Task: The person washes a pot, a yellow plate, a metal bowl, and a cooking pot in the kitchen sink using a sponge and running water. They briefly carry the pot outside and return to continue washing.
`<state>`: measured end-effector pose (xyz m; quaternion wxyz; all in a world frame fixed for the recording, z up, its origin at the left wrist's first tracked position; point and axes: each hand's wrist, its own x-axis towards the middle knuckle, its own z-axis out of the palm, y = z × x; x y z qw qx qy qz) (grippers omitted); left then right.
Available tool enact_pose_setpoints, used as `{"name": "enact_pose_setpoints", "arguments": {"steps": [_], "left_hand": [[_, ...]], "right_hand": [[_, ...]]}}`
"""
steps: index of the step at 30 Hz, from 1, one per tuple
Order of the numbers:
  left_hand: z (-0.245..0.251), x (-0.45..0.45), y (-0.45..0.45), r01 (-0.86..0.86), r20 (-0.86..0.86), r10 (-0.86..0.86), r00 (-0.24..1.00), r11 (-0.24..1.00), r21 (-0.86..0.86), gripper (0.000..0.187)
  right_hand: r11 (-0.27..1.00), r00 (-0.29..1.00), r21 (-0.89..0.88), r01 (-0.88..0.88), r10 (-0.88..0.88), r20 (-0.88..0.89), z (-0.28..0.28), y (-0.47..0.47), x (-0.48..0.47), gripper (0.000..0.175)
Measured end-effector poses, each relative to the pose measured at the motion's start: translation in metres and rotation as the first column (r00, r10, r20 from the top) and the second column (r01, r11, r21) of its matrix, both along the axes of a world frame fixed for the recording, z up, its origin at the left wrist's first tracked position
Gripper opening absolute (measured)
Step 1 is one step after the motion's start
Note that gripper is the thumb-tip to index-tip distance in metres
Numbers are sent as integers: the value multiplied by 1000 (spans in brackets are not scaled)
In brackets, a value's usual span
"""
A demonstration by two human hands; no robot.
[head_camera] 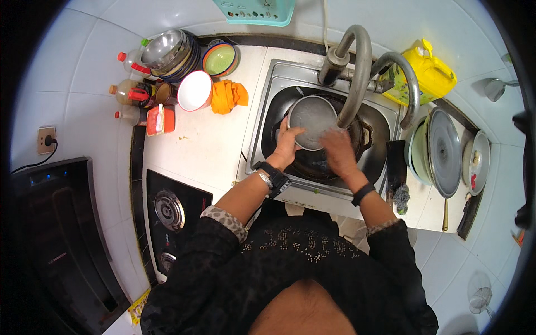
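My left hand [288, 144] holds the left rim of a round metal bowl [312, 117], its thumb over the edge. The bowl is tilted over a stainless steel sink [379, 167], beneath the curved spout of a metal faucet [359, 75]. My right hand [338, 150] is blurred at the bowl's lower right edge, and whether it grips anything cannot be made out. Under both hands a dark wok [312, 165] lies in the sink, partly hidden by the bowl and my hands.
Stacked metal bowls [165, 48], a white bowl [194, 90] and an orange cloth [228, 96] are left of the sink. Right of it stand basins with a grey lid [444, 153], beside a steel wool scrubber [401, 199]. A yellow jug [427, 77] is behind; a cooktop [176, 209] is front left.
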<state>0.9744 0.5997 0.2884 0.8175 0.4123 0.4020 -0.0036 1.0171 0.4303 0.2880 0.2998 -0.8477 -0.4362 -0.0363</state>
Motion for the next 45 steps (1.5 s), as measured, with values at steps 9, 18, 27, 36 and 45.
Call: {"name": "enact_pose_setpoints", "arguments": {"steps": [9, 18, 27, 36, 45], "left_hand": [[-65, 4, -31, -24, -20, 20, 1000, 967, -253, 32], [2, 41, 0, 103, 68, -616, 785, 238, 966, 22], [-30, 12, 4, 443, -192, -435, 880, 602, 665, 57], [-118, -26, -4, 380, -314, -328, 891, 917, 121, 52], [-40, 20, 2, 345, 79, -472, 878, 739, 579, 24]], "right_hand": [[772, 123, 46, 634, -43, -991, 14, -9, 12, 57], [895, 884, -243, 374, -423, -200, -5, -21, 17, 65], [668, 678, -376, 642, -724, -128, -94, -39, 25, 62], [614, -455, -331, 717, 51, -889, -140, 1, -26, 57], [832, 753, 175, 526, -360, -551, -18, -13, 13, 52]]}}
